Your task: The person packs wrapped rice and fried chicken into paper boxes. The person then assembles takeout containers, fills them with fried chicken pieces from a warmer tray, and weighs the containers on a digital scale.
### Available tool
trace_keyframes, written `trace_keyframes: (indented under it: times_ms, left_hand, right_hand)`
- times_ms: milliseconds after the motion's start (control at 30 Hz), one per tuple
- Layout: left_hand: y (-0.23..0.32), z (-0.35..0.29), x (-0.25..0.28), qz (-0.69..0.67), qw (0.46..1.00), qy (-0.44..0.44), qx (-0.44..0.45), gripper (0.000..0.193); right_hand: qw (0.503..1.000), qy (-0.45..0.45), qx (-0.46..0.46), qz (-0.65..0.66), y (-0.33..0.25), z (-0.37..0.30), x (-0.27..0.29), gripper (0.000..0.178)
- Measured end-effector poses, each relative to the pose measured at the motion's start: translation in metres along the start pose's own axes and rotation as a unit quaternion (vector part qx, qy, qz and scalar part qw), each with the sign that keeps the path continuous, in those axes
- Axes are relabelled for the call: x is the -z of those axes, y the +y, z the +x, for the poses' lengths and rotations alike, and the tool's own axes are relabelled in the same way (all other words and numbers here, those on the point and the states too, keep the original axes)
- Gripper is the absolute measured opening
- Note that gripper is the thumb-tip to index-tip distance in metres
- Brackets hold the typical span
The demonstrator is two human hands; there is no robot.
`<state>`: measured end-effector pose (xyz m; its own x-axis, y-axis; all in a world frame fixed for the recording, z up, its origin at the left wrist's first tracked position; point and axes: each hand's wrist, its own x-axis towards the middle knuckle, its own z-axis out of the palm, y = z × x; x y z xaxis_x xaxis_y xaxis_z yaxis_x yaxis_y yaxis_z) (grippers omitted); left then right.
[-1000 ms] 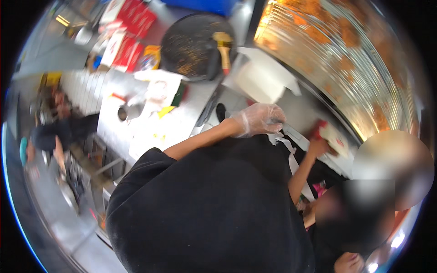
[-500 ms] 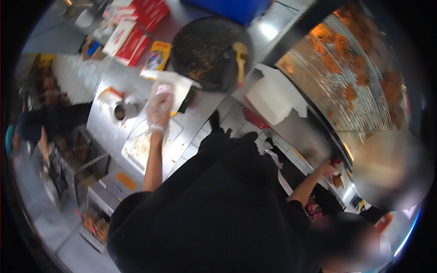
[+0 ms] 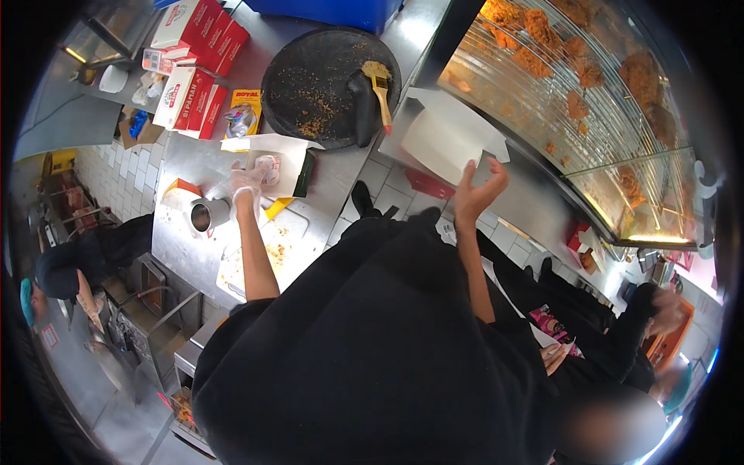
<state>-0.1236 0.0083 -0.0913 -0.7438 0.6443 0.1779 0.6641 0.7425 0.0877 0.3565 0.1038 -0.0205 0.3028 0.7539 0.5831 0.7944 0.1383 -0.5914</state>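
Note:
My left hand [image 3: 246,184], in a clear plastic glove, is at the left side of an open takeaway box [image 3: 293,174] with white inner walls. A small white-and-red wrapped packet [image 3: 267,167] lies inside, just right of my fingers. The fingers look loosely bent around nothing, though the glove blurs their outline. My right hand [image 3: 477,195], bare, is raised with thumb and fingers spread and holds nothing. Just beyond it, another open white box [image 3: 453,143] rests on the right-hand counter.
A round black tray [image 3: 302,85] holds crumbs and a brush [image 3: 378,89]. Red-and-white boxes [image 3: 186,97] and a yellow packet [image 3: 244,112] stand at the left. A metal cup [image 3: 209,215] sits on the table. A fried-chicken display cabinet [image 3: 589,101] borders the right. Other people stand at both sides.
My right hand has come from the red-and-white box at the far right to beside the open white box, now without anything. The packet has left my left hand and lies in the box.

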Motion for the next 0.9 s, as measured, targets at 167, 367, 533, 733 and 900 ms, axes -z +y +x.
trace_keyframes:
  times_ms: [167,367,533,733,900]
  left_hand:
    - [-0.029,0.023,-0.035,-0.265,0.927,-0.262,0.044,0.044]
    - [-0.092,0.02,-0.087,-0.263,0.944,-0.198,0.023,0.04]
    - [-0.095,0.011,-0.057,-0.34,0.926,-0.16,0.012,0.041]
    - [-0.047,0.004,0.021,-0.326,0.93,-0.156,0.063,0.043]
    - [-0.035,-0.006,0.08,-0.273,0.943,-0.177,0.066,0.045]
  right_hand:
    - [0.979,-0.121,-0.161,0.005,0.109,-0.005,-0.012,0.03]
    - [0.931,-0.268,-0.229,0.088,0.114,-0.008,0.011,0.019]
    - [0.936,-0.241,-0.258,-0.013,0.096,-0.029,-0.009,0.032]
    - [0.907,-0.364,-0.185,-0.1,0.133,-0.045,-0.053,0.044]
    - [0.838,-0.417,-0.349,0.042,-0.007,0.036,0.036,0.03]
